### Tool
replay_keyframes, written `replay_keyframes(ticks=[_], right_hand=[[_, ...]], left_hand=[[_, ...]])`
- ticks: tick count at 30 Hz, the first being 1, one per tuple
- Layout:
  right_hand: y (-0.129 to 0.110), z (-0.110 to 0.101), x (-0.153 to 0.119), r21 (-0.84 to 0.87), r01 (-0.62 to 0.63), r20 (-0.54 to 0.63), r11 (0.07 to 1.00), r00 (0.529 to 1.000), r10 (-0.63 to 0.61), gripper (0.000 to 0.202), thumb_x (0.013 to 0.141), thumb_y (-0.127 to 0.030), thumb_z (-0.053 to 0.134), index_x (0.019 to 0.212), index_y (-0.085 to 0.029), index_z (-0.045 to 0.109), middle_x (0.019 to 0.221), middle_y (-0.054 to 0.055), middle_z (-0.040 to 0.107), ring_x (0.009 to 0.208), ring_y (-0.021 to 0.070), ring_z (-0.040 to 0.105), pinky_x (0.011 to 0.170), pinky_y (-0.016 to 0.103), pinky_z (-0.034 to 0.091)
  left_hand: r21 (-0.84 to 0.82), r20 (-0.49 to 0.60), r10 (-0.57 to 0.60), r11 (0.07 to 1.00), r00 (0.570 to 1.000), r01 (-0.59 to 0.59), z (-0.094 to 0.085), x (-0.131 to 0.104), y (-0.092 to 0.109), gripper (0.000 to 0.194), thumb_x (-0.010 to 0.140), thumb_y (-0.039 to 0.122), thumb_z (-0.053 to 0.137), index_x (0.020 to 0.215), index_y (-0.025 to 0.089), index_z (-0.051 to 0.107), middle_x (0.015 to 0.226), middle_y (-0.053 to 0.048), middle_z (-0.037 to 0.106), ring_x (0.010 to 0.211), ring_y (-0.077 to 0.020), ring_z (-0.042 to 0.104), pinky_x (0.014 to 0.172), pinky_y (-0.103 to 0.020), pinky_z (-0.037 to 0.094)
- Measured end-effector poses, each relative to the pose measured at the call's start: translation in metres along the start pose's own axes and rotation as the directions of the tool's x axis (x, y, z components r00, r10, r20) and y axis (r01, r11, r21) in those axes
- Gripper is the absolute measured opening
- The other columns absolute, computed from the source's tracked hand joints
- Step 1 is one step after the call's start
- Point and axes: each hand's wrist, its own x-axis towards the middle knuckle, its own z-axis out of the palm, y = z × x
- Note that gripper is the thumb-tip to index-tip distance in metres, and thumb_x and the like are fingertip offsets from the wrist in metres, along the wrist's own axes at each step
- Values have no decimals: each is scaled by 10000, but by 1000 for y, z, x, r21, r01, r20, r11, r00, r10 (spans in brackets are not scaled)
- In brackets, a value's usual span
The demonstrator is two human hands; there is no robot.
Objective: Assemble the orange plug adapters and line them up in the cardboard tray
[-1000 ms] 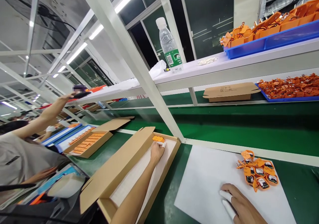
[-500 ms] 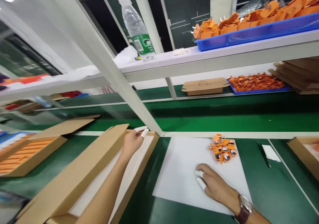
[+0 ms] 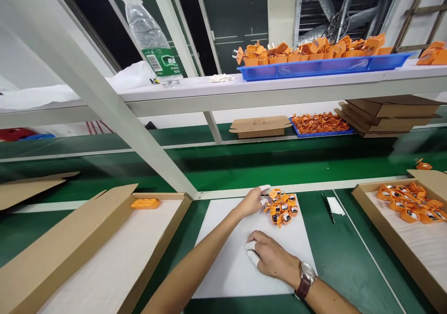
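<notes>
My left hand [image 3: 254,201] reaches over the white sheet [image 3: 226,263], its thumb and fingers apart at the left side of a cluster of orange parts [image 3: 283,208]. White covers sit on its fingertips. Nearer to me, my right hand [image 3: 270,254] rests on the sheet with curled fingers, two of them in white covers; whether anything is under them is hidden. To the left lies an open cardboard box [image 3: 155,253] with a white lining. One orange piece [image 3: 145,204] sits in its far left corner.
On the right, another cardboard box [image 3: 387,235] holds orange parts. A dark pen-like tool [image 3: 328,208] lies beside a white slip [image 3: 335,206]. Above runs a shelf [image 3: 209,90] with a plastic bottle [image 3: 150,37] and a blue tray [image 3: 314,68]. A slanting post [image 3: 139,139] stands behind the left box.
My left hand has moved right, from the left box's far end to the orange cluster. The orange piece in that box is now uncovered. The view has turned right.
</notes>
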Motion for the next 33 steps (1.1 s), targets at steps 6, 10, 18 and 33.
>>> replay_keyframes(ticks=[6,10,18,33], right_hand=[[8,7,-1,-4,-4,6,1000,1000,4,204,856,-74,595,1013,-158,694,1156,107,642,1036,233,635,931,302,532],[9,7,0,4,-15,10,1000,1000,15,224,841,-75,605,1024,-150,710,1170,110,645,1039,233,636,933,295,527],[6,4,1,13,-30,20,999,999,30,243,843,-80,596,1039,-152,720,1177,109,652,1044,229,634,934,284,516],[6,6,1,9,-24,-14,1000,1000,24,193,878,-123,584,1021,-168,704,1145,93,659,1024,216,642,922,281,520]], left_hand=[[-56,174,41,998,984,-32,6,33,-7,684,595,-23,595,1227,212,711,948,-29,668,747,-142,611,678,-235,529],[-106,250,55,994,967,-29,4,39,-9,649,672,-14,554,1270,201,685,1108,-70,654,889,-161,652,781,-252,529],[-168,293,64,986,954,-15,3,40,-13,606,707,46,625,1287,219,666,1145,-73,687,958,-199,656,833,-290,526],[-312,278,46,949,959,45,-1,36,-6,543,700,79,694,1229,192,651,1137,-92,703,1012,-238,681,850,-353,557]])
